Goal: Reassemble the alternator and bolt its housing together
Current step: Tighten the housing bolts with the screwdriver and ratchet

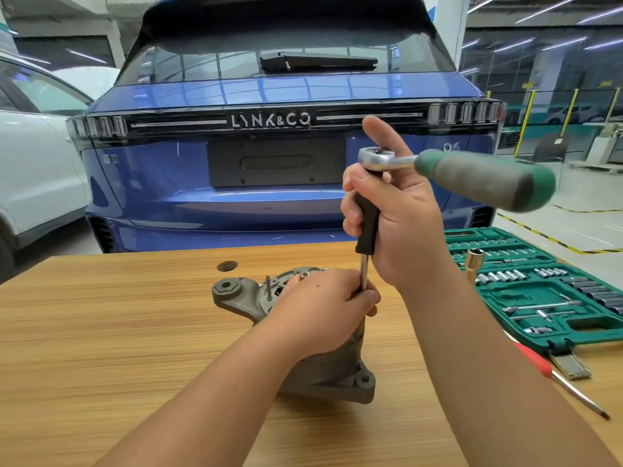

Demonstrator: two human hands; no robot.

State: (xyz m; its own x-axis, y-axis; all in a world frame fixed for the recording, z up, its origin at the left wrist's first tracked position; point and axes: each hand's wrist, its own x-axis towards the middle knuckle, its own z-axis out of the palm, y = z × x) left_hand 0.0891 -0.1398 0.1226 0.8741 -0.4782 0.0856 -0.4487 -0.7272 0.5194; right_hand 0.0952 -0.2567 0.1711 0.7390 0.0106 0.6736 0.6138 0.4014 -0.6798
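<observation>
We see the alternator [323,369] standing on the wooden table [118,318], and we place everything else relative to it. The left hand [323,308] lies over the top of the alternator housing, its fingers curled round the lower end of a chrome extension shaft [364,273] where the shaft meets the housing. The right hand [397,214], above the alternator, is wrapped round the black grip [367,220] of the upright driver, thumb raised. On top of that grip sits the head of a ratchet wrench [376,156], whose green and grey handle [485,178] points out to the right, blurred. 1 thin stud [268,286] stands up from the alternator just left of the left hand, beside a mounting lug [227,288] with a hexagonal insert.

To the right of the alternator, well apart, an open green socket set case [539,284] lies on the table with rows of sockets; 1 brass-coloured socket [473,261] stands upright at its near edge. A red-handled screwdriver [559,379] lies in front of the case. Behind the alternator, beyond the table, we see the rear of a blue car [269,156] marked LYNK&CO, and a white car [37,170] to the left.
</observation>
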